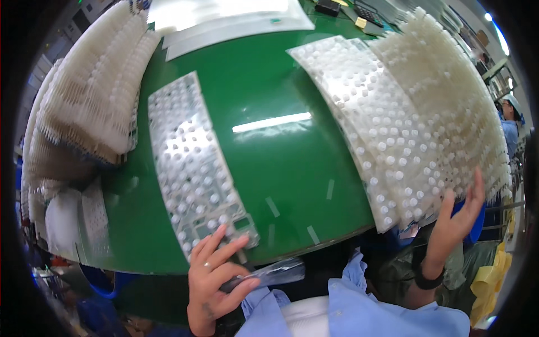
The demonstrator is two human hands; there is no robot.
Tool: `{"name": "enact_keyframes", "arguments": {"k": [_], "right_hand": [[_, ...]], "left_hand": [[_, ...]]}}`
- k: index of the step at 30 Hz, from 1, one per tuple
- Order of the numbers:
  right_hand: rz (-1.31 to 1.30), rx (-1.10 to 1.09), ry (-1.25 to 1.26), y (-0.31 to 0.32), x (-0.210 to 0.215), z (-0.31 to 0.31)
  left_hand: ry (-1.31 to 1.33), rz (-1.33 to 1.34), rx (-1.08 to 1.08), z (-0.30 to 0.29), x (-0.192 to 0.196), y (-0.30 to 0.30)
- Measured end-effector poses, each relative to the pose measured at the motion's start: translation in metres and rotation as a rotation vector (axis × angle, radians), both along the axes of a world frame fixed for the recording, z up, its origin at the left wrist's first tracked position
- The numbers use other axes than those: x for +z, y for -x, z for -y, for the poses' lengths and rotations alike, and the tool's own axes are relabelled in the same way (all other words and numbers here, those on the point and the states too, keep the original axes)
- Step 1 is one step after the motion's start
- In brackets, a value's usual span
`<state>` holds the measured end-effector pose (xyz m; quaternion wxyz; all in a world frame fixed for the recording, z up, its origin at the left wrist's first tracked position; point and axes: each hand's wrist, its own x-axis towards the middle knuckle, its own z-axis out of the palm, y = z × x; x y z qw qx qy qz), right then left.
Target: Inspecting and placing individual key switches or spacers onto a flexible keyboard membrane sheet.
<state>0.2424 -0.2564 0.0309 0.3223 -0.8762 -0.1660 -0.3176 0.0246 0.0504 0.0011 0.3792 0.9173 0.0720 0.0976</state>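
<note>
A long translucent sheet with rows of white round domes lies left of centre on the green table. The fingertips of my left hand rest at its near end. Between that hand's thumb and fingers is a clear plastic-wrapped item with a dark thin part; what is inside cannot be made out. At the right, my right hand has its fingers spread and holds nothing. It is beside the near edge of a thick fanned stack of similar sheets, with several domed sheets overlapping at its left side.
Another tall stack of pale sheets stands at the left. Flat white sheets lie at the far edge, near a calculator. Short clear tape strips stick to the table. A co-worker is at far right.
</note>
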Motion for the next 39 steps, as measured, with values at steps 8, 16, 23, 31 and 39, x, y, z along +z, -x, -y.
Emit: {"name": "enact_keyframes", "arguments": {"k": [8, 16, 23, 31, 39], "right_hand": [[-0.715, 1.065, -0.132, 0.073, -0.008, -0.103], [-0.822, 1.064, -0.097, 0.081, -0.009, -0.113], [-0.655, 1.139, -0.158, 0.077, -0.01, -0.112], [-1.023, 0.81, -0.357, 0.048, -0.02, -0.108], [-0.981, 0.777, -0.066, 0.034, -0.022, -0.144]], "left_hand": [[0.036, 0.167, 0.034, 0.029, -0.007, -0.01], [0.037, 0.196, 0.101, 0.036, 0.001, 0.005], [0.062, 0.178, 0.083, 0.018, -0.004, 0.008], [-0.13, -0.012, -0.054, -0.007, -0.012, 0.004], [-0.162, -0.004, -0.142, 0.005, -0.021, -0.002]]}}
